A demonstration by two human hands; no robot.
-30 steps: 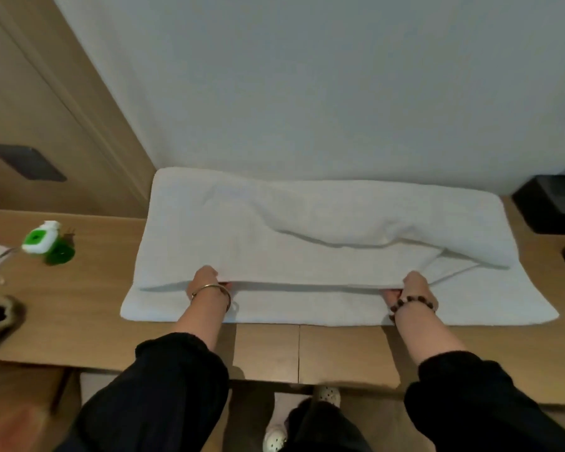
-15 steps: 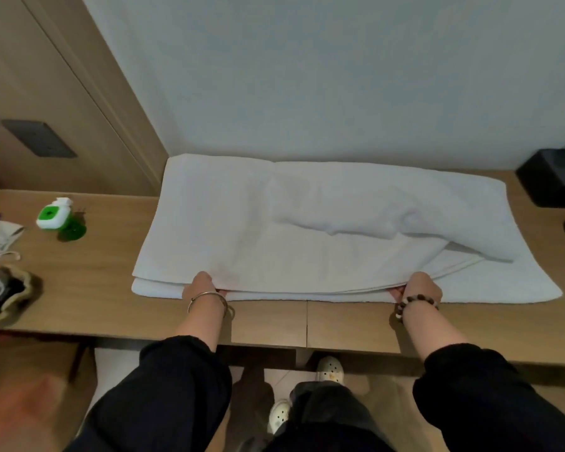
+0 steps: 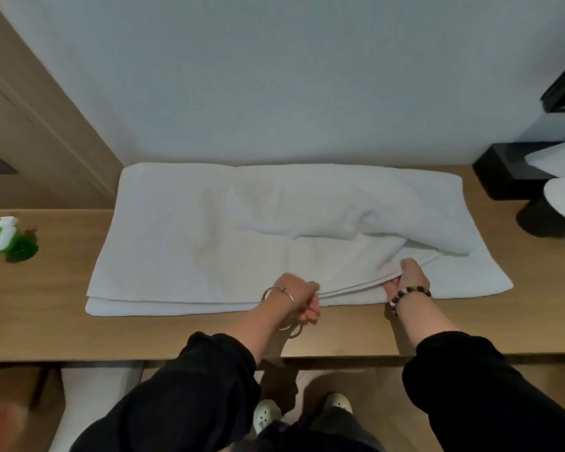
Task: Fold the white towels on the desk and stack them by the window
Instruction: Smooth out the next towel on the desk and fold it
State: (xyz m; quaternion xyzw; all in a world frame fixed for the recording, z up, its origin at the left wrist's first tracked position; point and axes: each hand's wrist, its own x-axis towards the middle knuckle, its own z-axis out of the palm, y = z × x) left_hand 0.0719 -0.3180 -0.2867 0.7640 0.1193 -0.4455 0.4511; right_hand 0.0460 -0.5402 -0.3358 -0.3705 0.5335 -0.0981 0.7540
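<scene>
Head view: the white towel (image 3: 209, 230) lies doubled on the bench (image 3: 46, 321) by the wall (image 3: 274, 76). My left hand (image 3: 299, 298) and right hand (image 3: 408, 278) each pinch its upper layer's near edge. Pulling unevenly could trap the bunched ridge (image 3: 388, 230) at right.

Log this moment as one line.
left hand: pinches towel near edge | right hand: grips upper layer | towel: folded over, bunched right

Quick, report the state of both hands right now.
Left hand: pinches the near edge of the white towel.
Right hand: grips the same edge, upper layers slightly lifted.
</scene>
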